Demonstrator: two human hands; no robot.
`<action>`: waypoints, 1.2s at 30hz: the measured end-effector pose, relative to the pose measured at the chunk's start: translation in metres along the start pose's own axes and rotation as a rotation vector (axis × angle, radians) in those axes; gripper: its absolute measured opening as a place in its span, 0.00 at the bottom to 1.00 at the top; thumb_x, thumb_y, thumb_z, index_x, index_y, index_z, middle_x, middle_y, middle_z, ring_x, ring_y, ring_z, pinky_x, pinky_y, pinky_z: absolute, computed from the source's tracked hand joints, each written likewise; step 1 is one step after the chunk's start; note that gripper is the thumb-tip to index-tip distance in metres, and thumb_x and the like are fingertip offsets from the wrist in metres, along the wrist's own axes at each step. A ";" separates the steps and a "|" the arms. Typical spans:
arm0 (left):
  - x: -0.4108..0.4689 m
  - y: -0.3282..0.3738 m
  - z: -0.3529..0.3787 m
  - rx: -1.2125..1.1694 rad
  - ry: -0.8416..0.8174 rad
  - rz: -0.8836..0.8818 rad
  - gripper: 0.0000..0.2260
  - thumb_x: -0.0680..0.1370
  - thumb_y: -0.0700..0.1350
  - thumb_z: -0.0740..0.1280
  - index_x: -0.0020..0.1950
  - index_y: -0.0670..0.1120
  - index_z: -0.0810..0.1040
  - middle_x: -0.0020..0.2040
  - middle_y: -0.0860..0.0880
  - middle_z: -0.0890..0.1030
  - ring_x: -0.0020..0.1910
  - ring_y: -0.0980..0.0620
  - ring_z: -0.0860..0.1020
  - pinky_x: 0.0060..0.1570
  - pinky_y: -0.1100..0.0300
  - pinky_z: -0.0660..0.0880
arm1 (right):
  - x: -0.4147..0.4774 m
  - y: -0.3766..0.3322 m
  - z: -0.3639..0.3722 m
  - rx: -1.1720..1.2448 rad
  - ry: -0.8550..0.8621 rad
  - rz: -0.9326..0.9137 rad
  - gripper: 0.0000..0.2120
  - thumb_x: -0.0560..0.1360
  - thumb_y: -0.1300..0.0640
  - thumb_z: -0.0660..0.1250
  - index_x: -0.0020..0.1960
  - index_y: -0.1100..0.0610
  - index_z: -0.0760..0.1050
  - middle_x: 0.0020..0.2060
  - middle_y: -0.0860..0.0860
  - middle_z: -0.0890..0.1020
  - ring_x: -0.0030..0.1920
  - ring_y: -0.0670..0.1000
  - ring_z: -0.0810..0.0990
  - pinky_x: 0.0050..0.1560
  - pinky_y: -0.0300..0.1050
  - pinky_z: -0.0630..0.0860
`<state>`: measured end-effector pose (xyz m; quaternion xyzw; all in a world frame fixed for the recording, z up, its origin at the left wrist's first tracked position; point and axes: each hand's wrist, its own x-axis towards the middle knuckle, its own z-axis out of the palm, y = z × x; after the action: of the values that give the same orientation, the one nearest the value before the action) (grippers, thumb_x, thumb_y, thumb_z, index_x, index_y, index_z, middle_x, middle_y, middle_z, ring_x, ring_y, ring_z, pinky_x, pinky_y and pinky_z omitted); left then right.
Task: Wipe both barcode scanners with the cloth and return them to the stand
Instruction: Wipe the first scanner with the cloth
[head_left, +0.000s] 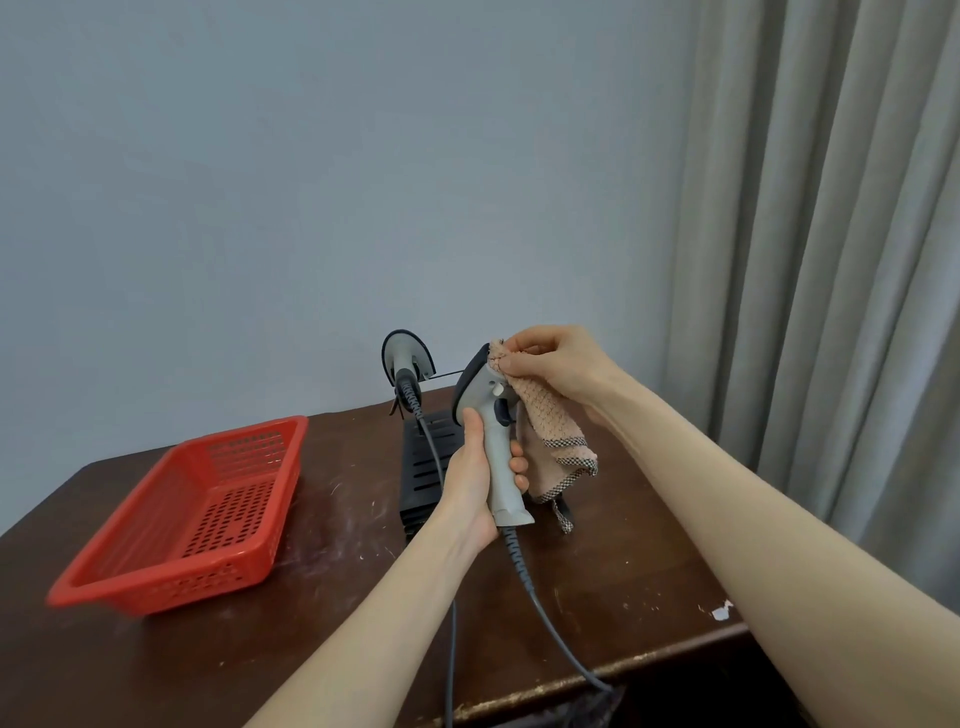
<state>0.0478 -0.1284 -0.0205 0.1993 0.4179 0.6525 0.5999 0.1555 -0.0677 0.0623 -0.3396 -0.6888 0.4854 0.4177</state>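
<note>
Left hand (470, 488): grip clamped round the handle of the grey scanner (498, 467), held upright over the black stand (423, 467). Right hand (550, 364): grip pinching the cloth (550, 441) against the scanner's head. Second scanner (408, 358) at the stand's far left end; red basket (197, 509) left of the stand, on the counter (597, 597).
</note>
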 end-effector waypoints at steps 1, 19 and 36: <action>0.000 0.000 -0.001 0.001 -0.005 0.001 0.24 0.75 0.64 0.58 0.43 0.42 0.75 0.28 0.50 0.73 0.21 0.56 0.70 0.19 0.66 0.69 | 0.000 -0.001 -0.001 -0.035 -0.019 -0.011 0.05 0.71 0.62 0.73 0.41 0.54 0.80 0.34 0.48 0.79 0.31 0.42 0.77 0.32 0.31 0.74; -0.002 0.000 0.000 -0.016 -0.023 -0.037 0.24 0.74 0.65 0.59 0.46 0.43 0.75 0.28 0.50 0.74 0.21 0.57 0.70 0.19 0.67 0.70 | 0.020 0.017 -0.009 -0.337 0.190 0.006 0.09 0.71 0.56 0.71 0.34 0.52 0.74 0.32 0.46 0.77 0.39 0.48 0.76 0.40 0.42 0.72; -0.003 0.006 0.002 0.031 0.017 0.021 0.24 0.76 0.64 0.59 0.45 0.43 0.75 0.27 0.50 0.73 0.21 0.56 0.70 0.20 0.66 0.69 | 0.023 0.013 -0.002 -0.262 0.231 0.010 0.09 0.70 0.56 0.71 0.34 0.51 0.73 0.33 0.46 0.78 0.42 0.50 0.78 0.44 0.47 0.75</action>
<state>0.0466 -0.1300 -0.0137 0.2075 0.4312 0.6539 0.5861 0.1480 -0.0430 0.0557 -0.4481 -0.6920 0.3515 0.4437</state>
